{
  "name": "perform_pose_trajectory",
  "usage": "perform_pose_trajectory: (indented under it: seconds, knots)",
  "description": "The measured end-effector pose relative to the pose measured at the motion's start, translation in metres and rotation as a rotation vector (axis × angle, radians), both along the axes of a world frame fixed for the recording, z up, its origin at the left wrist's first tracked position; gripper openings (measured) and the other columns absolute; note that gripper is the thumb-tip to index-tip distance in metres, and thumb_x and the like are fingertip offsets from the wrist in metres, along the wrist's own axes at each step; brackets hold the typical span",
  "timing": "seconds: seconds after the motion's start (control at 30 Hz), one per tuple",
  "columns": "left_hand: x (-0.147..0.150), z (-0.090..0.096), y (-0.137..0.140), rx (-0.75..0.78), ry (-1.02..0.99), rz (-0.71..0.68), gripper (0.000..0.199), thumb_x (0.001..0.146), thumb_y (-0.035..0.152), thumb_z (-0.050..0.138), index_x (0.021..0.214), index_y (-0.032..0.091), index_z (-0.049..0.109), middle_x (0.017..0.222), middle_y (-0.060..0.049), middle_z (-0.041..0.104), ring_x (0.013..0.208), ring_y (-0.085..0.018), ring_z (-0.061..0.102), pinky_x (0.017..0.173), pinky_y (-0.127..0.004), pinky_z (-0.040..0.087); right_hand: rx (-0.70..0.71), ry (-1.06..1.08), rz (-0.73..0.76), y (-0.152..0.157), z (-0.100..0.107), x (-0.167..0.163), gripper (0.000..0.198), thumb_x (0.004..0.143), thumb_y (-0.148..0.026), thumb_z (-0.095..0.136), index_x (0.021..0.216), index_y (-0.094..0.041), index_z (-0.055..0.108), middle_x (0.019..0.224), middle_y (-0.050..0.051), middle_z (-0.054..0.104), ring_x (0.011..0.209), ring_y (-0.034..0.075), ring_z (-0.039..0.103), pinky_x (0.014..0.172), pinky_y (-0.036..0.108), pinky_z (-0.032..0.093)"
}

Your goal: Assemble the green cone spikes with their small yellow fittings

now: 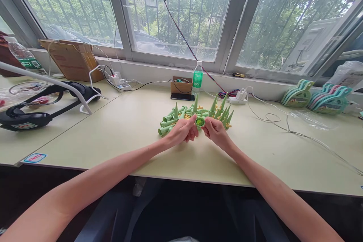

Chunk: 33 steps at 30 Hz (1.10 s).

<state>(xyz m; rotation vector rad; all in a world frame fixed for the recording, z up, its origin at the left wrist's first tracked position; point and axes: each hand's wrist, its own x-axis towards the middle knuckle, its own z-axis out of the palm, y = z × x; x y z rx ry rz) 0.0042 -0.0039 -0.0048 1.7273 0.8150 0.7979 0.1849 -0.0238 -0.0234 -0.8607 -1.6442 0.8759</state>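
Between my two hands is a round green plastic cap [200, 122], its hollow open end turned toward me. My left hand [185, 130] pinches it from the left with thumb and fingers. From the right, my right hand [217, 131] grips its edge with closed fingertips. Just behind the hands lies a pile of green plastic parts: ribbed tubes [164, 130] on the left and pointed cones [213, 106] standing or leaning toward the right. Small yellow pieces [229, 125] show among them. My hands hide part of the pile.
Behind the pile are a phone [182, 96], a small cardboard box [178, 86] and a water bottle [197, 77]. A power strip [237, 100] trails cables [300, 132] across the right side. A black headset [42, 106] lies left; green packages [297, 93] stand far right.
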Motion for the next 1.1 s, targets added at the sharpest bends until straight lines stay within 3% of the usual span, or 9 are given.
perform_pose_trajectory:
  seconds: [0.43,0.7,1.1]
  knots:
    - [-0.0027,-0.0011,0.0002,0.049,-0.008,-0.080,0.073,0.093,0.071,0.038,0.070,0.011,0.073,0.056,-0.006,0.063,0.038,-0.008,0.048,0.038,-0.021,0.036,-0.026,-0.044,-0.030,-0.0040,0.0056,-0.0001,0.057,0.093,-0.070,0.042,0.063,-0.021,0.039,0.054,-0.005,0.038,0.045,0.008,0.034,0.044,0.025,0.027]
    - [-0.0044,0.0022,-0.0039,0.186,0.022,-0.055,0.070,0.094,0.068,0.041,0.062,0.012,0.068,0.043,0.000,0.053,0.037,-0.007,0.046,0.045,-0.021,0.039,-0.029,-0.056,-0.050,-0.0033,0.0047,0.0012,0.053,0.096,-0.065,0.042,0.065,-0.021,0.039,0.053,-0.005,0.037,0.045,0.008,0.035,0.043,0.024,0.028]
    - [-0.0050,0.0029,-0.0046,0.248,0.052,-0.035,0.066,0.095,0.064,0.042,0.062,0.013,0.067,0.042,0.002,0.051,0.039,-0.008,0.048,0.053,-0.024,0.048,-0.057,-0.063,-0.075,-0.0014,0.0028,0.0012,0.055,0.093,-0.068,0.043,0.065,-0.022,0.036,0.054,-0.005,0.033,0.044,0.009,0.031,0.041,0.024,0.028]
